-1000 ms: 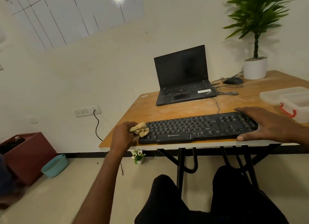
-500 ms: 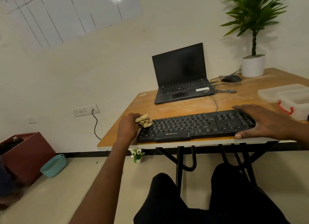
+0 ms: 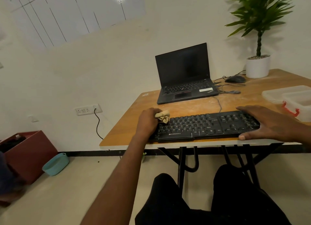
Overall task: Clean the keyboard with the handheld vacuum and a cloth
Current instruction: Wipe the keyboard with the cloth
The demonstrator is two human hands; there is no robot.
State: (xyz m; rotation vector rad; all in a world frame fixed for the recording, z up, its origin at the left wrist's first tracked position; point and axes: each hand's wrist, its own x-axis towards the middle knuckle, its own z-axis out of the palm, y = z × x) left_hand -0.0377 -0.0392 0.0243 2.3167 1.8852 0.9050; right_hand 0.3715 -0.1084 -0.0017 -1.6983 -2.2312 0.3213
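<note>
Keyboard (image 3: 207, 126) sits at the table's (image 3: 185, 108) near edge. Left hand (image 3: 148, 121) grips a balled cloth (image 3: 162, 116) on its left end; right hand (image 3: 267, 124) lies flat, fingers spread, on its right end.

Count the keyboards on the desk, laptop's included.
2: the black keyboard at the near edge under both hands, and the laptop's built-in one behind it.

wooden table (image 3: 185, 107) bears keyboard (image 3: 207, 125), laptop (image 3: 185, 76), mouse (image 3: 235, 79), plant pot (image 3: 257, 66).

Bare forearms, no sleeves; black trousers (image 3: 218, 199) on both legs
</note>
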